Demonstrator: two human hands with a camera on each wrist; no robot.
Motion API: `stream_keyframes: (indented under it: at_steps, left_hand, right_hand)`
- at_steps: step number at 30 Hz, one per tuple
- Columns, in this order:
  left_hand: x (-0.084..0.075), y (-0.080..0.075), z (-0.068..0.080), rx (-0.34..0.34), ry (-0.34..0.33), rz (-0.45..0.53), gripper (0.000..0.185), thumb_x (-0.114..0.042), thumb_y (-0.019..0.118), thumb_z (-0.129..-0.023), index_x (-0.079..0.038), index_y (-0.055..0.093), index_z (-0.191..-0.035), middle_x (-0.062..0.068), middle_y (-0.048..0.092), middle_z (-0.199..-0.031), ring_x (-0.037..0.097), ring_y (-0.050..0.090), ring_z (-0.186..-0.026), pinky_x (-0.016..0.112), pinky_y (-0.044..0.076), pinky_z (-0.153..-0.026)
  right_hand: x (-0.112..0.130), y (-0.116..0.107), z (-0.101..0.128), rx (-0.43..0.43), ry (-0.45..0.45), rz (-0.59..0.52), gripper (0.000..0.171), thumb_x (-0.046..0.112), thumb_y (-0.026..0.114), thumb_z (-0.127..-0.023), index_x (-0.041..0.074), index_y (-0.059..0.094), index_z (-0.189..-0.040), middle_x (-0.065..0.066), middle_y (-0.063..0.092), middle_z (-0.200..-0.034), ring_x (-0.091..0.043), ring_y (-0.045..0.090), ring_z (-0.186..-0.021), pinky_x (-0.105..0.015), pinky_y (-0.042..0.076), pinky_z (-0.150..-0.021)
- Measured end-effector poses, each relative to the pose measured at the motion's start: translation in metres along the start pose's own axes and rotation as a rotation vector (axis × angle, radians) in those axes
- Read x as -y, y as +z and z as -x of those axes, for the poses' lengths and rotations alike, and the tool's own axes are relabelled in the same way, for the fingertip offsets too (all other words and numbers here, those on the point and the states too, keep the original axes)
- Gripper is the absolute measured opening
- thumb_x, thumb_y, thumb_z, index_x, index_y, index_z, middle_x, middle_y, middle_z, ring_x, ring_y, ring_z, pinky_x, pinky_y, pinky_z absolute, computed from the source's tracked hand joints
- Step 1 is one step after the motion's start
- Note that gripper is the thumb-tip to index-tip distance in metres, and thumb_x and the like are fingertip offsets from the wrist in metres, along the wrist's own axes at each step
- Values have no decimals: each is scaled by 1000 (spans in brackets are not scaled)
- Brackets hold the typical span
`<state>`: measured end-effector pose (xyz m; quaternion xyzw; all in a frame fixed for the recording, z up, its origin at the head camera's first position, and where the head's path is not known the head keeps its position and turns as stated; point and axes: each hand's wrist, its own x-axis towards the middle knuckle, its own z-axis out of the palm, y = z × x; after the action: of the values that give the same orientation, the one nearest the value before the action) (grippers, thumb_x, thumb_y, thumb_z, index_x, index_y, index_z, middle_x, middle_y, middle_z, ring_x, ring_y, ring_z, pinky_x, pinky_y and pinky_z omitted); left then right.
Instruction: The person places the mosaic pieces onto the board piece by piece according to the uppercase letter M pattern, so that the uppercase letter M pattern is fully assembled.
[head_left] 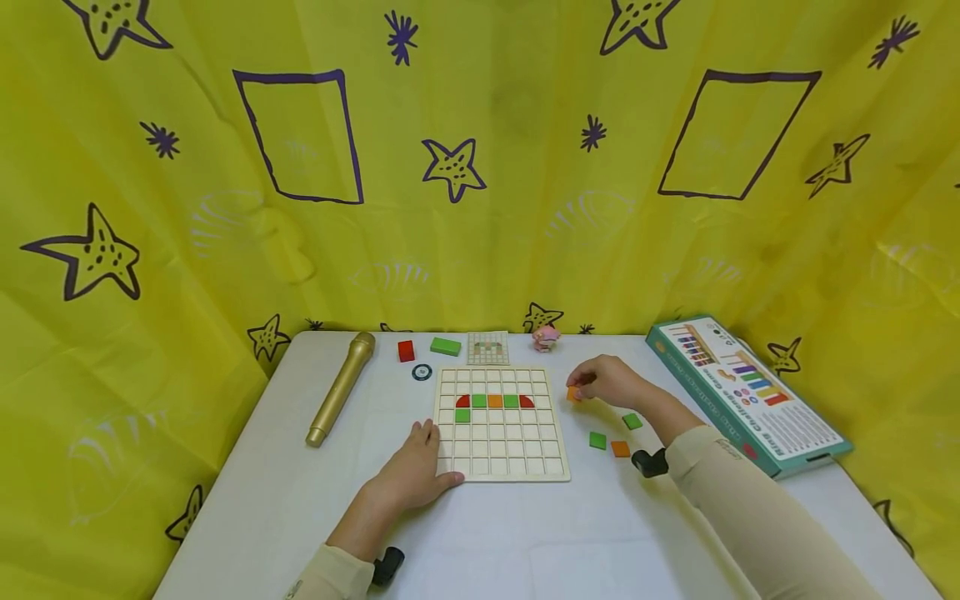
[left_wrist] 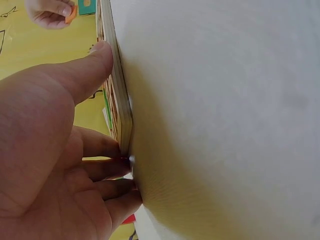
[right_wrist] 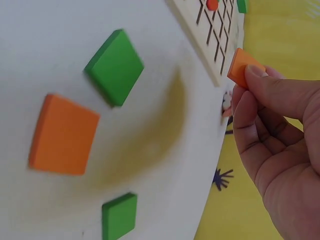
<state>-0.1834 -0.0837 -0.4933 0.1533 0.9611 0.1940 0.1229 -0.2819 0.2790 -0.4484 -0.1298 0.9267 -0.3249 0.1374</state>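
A wooden grid board (head_left: 521, 433) lies flat on the table. Across one of its upper rows run a red rounded piece, a green tile (head_left: 479, 402), an orange tile (head_left: 495, 402), another green tile and a second red rounded piece. One more green tile (head_left: 462, 415) sits below the left red piece. My left hand (head_left: 411, 471) rests at the board's near left corner, thumb (left_wrist: 102, 57) on the front edge and fingers along the left side. Right of the board, my right hand (head_left: 609, 382) pinches an orange square tile (right_wrist: 240, 64) between thumb and fingers, raised over the table.
Loose green tiles (head_left: 597, 440) and an orange tile (head_left: 621, 449) lie below my right hand. Behind the board are a pattern card (head_left: 487, 337), a pink figurine (head_left: 546, 337), red and green blocks (head_left: 446, 346). A gold microphone (head_left: 341, 390) lies left, a game box (head_left: 750, 392) right.
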Motion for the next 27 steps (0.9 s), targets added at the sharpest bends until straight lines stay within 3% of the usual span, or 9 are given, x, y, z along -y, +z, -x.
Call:
stream_keyframes:
  at_steps: [10,27]
  left_hand:
    - [0,0,-1,1,1,-4,95,-47,73,-90,13,32,-150,29,27,-159,45,21,-148,53,30,-116]
    - [1,1,-1,9,-5,-3,96,-49,72,-90,12,31,-151,28,26,-160,44,20,-149,53,30,-116]
  right_hand:
    - [32,10,-14,23,-69,-29,10,3,71,-93,3,76,-101,-2,72,-90,-18,62,-79,-34,54,-75]
    - [58,33,-36,70,-134,-32,9,6,72,-92,6,76,-100,1,71,-92,-15,60,-83,-30,53,-76]
